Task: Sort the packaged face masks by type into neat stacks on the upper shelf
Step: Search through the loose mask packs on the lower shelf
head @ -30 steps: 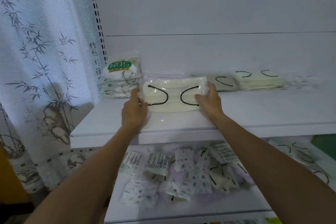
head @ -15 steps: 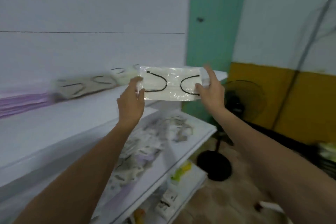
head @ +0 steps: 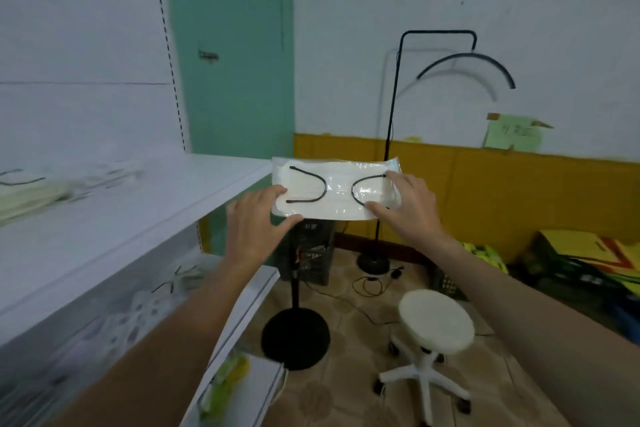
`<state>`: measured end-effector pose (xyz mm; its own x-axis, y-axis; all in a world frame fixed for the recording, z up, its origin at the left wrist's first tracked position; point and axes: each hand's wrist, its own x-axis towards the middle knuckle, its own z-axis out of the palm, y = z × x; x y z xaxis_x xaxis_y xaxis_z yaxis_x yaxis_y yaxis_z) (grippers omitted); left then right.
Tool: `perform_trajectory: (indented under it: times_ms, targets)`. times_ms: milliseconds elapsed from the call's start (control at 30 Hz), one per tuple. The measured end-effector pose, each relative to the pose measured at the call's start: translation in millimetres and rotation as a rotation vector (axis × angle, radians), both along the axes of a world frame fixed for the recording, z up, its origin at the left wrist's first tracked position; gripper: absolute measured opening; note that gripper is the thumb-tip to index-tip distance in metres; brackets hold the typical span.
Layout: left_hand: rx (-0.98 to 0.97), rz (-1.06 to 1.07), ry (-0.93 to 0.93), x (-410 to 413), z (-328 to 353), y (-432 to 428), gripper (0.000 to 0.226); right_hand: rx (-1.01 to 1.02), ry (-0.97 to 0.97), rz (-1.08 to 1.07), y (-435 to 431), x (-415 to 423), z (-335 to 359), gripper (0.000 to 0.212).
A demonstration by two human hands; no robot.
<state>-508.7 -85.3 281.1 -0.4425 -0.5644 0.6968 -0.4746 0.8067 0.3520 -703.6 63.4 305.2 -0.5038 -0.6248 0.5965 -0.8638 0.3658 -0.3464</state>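
- At the far left end of the upper shelf [head: 156, 204] lies a blurred stack of cream masks [head: 24, 196] with black ear loops. It looks like the same type as the one in hand, so I judge it the likely home for it.
- Below, the lower shelf [head: 265, 284] carries a loose heap of packets [head: 145, 308], not yet sorted, so the job seems far from finished.
- The left hand [head: 254, 222] grips the left end of the mask packet [head: 337, 191]. Its fingers [head: 277, 191] lie on the top face and the thumb curls against the near edge, clamped on the wrapper.
- The mask packet is in the air, held flat and roughly level, just past the right end of the upper shelf and touching neither shelf.
- The right hand [head: 410, 206] holds the right end in the same way. Its fingers [head: 403, 181] are spread over the top by the right ear loop, with the thumb pressed to the near edge.
- The step in hand appears to be carrying one packet, between pick-up and placing. The next move calls for bringing it leftward over the shelf, squaring its edges with the matching stack and laying it flat. Both hands should let go together, so the slippery wrapper does not slide askew.
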Motion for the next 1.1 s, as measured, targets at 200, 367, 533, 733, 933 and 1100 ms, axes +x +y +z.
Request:
perform_trajectory:
  times_ms: [200, 367, 533, 733, 933, 1100]
  targets:
    - [-0.043, 0.110, -0.018, -35.9, 13.3, -55.3, 0.055, 0.001, 0.070, 0.091, -64.7, -47.9, 22.4, 0.068]
    - [-0.005, 0.281, 0.072, -3.8, 9.3, -96.6, 0.051, -0.001, 0.114, 0.318, -143.2, -37.0, 24.0, 0.063]
    - [-0.006, 0.534, 0.049, 75.0, 12.0, -132.3, 0.051, -0.010, 0.121, 0.585, -239.9, 18.6, 30.8, 0.058]
    - [-0.035, 0.790, 0.101, 174.6, 24.0, -163.1, 0.051, -0.083, 0.094, 0.865, -340.0, 124.5, 37.3, 0.050]
    - [-0.050, 0.962, 0.126, 258.1, 51.4, -210.3, 0.050, -0.144, 0.036, 1.014, -434.2, 227.5, 57.8, 0.058]
    - [0.017, 1.034, 0.203, 308.3, 39.3, -243.7, 0.049, -0.074, 0.070, 1.072, -497.3, 291.2, 50.2, 0.050]
